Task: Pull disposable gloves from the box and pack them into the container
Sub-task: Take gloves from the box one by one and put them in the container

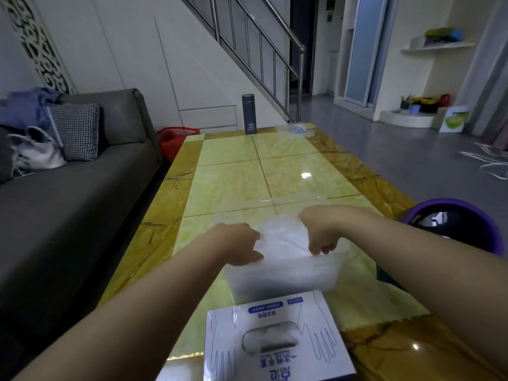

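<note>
1. Glossy yellow-tiled worktop (228, 166) fills the middle of a living room, with a grey sofa (82, 174) on your left and a flask (249, 114) at the far edge.
2. Your box (275, 350) sits at the near edge, oval slot facing up. The clear container (283, 273) stands just beyond it; whether the 2 touch, you cannot tell from here.
3. Both hands are over the container. Your left hand (239, 244) and right hand (320, 232) each have curled fingers (324, 247) pinching the wad of clear gloves (280, 237), which bulges above the rim.
4. To pack well, press the wad down evenly from both ends and tuck loose film inside the rim, so nothing drapes over the wall.
5. Thin film likely springs back and traps air, so push slowly and flatten toward the middle before you let go.
6. Brace the light container against the box; it may slide on these slick tiles.
</note>
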The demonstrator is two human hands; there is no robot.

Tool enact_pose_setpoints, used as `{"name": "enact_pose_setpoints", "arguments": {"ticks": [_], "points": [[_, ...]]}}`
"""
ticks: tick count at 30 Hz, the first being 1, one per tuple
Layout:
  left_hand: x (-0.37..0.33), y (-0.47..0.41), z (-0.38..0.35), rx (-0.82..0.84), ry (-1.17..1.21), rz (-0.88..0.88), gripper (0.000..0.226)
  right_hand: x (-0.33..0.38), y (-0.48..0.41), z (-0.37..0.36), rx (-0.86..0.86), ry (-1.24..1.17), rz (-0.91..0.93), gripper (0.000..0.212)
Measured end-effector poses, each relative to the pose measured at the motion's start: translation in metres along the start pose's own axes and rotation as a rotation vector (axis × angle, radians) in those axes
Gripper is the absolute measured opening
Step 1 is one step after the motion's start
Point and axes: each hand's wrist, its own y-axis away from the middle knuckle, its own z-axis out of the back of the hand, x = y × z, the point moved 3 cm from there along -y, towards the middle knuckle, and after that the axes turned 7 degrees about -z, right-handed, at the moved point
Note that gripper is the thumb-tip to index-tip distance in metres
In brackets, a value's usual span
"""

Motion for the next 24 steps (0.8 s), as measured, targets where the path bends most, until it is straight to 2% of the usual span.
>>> {"name": "enact_pose_setpoints", "arguments": {"ticks": [3, 6, 9, 10, 12, 14, 15, 21, 24], "points": [[-0.001, -0.015, -0.004, 0.123, 0.053, -0.007, 0.061, 0.006, 0.001, 0.004, -0.022, 0.306, -0.072, 0.039], [-0.004, -0.028, -0.012, 0.202, 0.064, -0.008, 0.061, 0.005, 0.007, 0.011, -0.179, 0.578, -0.144, 0.057], [-0.005, -0.038, -0.018, 0.222, 0.09, 0.009, 0.063, 0.013, 0.002, 0.013, -0.412, 0.525, 0.041, 0.045], [-0.005, -0.04, -0.02, 0.23, 0.098, 0.013, 0.063, 0.016, -0.004, 0.009, -0.405, 0.46, 0.12, 0.046], [-0.004, -0.042, -0.025, 0.252, 0.122, 0.036, 0.062, 0.018, -0.022, -0.008, -0.234, 0.36, 0.212, 0.067], [-0.003, -0.044, -0.03, 0.259, 0.157, 0.049, 0.06, 0.012, -0.043, -0.025, -0.052, 0.298, 0.168, 0.093], [-0.002, -0.045, -0.032, 0.261, 0.166, 0.056, 0.059, 0.007, -0.053, -0.031, -0.013, 0.291, 0.134, 0.1], [0.003, -0.049, -0.039, 0.319, 0.142, 0.174, 0.05, -0.002, -0.087, -0.044, 0.117, 0.244, 0.081, 0.097], [-0.001, -0.046, -0.034, 0.315, 0.114, 0.161, 0.047, 0.0, -0.087, -0.044, 0.142, 0.296, 0.061, 0.099]]}}
